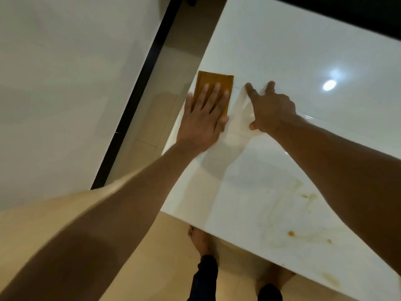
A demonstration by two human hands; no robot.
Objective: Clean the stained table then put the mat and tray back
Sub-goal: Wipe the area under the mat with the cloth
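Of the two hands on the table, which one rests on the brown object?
The left hand. Its straight fingers lie flat on the brown object near the table edge, while the right hand touches only the bare white surface beside it.

A pale wall (65, 72) with a black baseboard (138, 101) — beige floor tiles (152, 118) below, two bare feet (200, 240) standing there.

The table (303, 61) lies bare beyond both hands and to the right. Only the brown block (213, 83) under the left hand (201, 118) sits at its left edge.
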